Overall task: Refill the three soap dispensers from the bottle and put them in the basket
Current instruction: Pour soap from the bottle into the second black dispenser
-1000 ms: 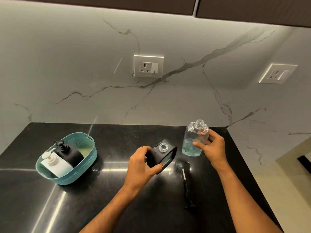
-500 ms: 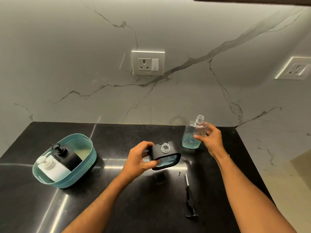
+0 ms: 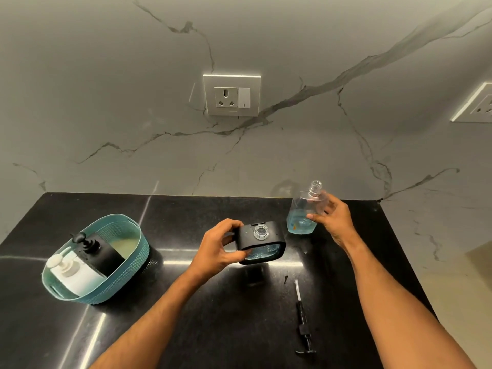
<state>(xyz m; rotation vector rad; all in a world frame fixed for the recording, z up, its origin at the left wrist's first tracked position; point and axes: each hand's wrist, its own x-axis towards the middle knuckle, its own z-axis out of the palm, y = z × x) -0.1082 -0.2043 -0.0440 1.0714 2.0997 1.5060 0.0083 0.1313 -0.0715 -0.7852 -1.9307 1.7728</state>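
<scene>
While two dispensers [image 3: 80,265] are sitting in the basket [image 3: 127,278], the third is getting done.
Left hand [image 3: 217,251] is holding the open dispenser [image 3: 262,242]; right hand [image 3: 334,219] is holding the bottle [image 3: 303,213] on the surface [image 3: 186,328]. Pump [image 3: 303,318] is waiting nearby.

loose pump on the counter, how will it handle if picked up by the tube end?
The pump is long and thin with a pale dip tube, so it would likely bend if gripped there. It looks light, and its tube may be soap-slick. Lying flat on the counter, it seems apt to roll or skid when nudged.
</scene>
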